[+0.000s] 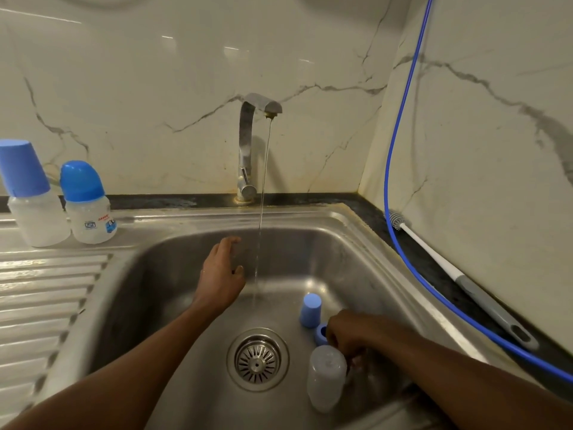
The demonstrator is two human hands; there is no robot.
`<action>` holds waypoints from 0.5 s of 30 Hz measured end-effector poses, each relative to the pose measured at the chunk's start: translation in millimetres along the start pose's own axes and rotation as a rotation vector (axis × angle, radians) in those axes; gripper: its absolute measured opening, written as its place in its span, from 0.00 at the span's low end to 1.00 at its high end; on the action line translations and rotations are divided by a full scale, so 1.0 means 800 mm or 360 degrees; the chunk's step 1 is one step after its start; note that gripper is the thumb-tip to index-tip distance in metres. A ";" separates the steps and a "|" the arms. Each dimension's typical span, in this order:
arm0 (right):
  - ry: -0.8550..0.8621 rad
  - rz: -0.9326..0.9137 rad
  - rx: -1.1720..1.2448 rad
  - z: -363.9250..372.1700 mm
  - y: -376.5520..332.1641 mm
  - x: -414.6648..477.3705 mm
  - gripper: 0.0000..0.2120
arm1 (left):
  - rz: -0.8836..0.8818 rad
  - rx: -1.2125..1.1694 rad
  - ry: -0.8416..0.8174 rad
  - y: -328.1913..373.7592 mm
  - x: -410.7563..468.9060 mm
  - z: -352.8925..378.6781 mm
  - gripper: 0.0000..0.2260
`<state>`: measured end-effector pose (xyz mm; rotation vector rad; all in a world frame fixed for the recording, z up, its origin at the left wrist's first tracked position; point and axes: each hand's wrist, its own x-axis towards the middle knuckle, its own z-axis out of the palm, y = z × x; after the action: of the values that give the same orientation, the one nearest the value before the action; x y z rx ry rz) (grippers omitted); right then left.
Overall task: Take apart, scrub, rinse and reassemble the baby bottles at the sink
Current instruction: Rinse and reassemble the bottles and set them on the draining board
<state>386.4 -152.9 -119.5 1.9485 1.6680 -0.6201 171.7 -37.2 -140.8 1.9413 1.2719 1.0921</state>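
In the steel sink [356,243] a thin stream runs from the tap [248,144]. My left hand [221,274] hovers open just left of the stream, holding nothing. My right hand [350,339] reaches down to the sink floor with curled fingers, between a blue collar ring [320,333] and a clear bottle body [326,377] standing mouth down. What its fingertips hold, if anything, is blurred and hidden. A light blue cap [310,310] stands next to the ring. Two assembled bottles with blue caps, one taller [34,200] and one shorter [88,206], stand on the left ledge.
The drain strainer [257,358] lies left of the bottle body. A ribbed draining board [46,299] runs along the left. On the dark counter at the right lie a white-and-grey bottle brush [459,274] and a blue hose [400,150] that hangs down the wall.
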 end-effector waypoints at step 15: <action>0.0289 0.0287 0.0470 -0.025 -0.001 0.031 0.21 | -0.0002 -0.0063 -0.0039 -0.003 0.002 0.003 0.25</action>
<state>389.5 -121.4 -119.7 2.3989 1.5494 -0.6675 173.3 -35.1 -143.5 1.9187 1.2293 1.0813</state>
